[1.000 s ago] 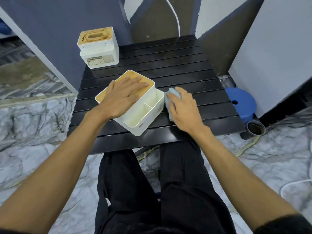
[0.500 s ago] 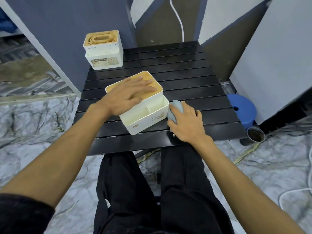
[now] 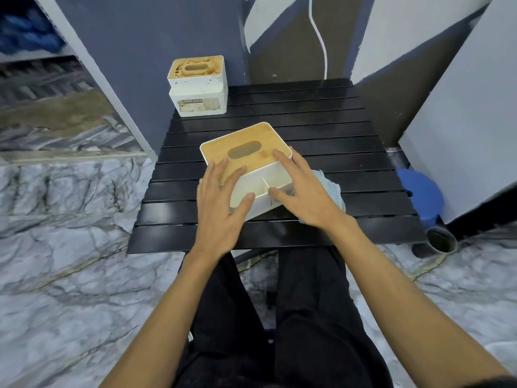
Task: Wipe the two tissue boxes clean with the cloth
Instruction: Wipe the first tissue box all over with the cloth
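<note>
A white tissue box (image 3: 246,152) with a clean wooden lid and open side compartments lies in the middle of the black slatted table (image 3: 321,127). My left hand (image 3: 221,203) rests on its near left corner with fingers spread. My right hand (image 3: 302,191) lies over its near right side, fingers straight. The light blue cloth (image 3: 333,189) lies on the table beneath and beside my right hand. A second white tissue box (image 3: 198,88), with a stained wooden lid and a dirty front label, stands at the table's far left corner.
A blue stool (image 3: 419,191) and a small dark can (image 3: 442,239) stand on the marble floor right of the table. Walls close in behind and on the right. A white cable (image 3: 319,37) hangs down the back wall. My black-trousered legs are under the table's near edge.
My left hand slid off the lid to the box's near left corner. My right hand let go of the cloth and moved onto the box. The box has turned, its lid slot now showing.
</note>
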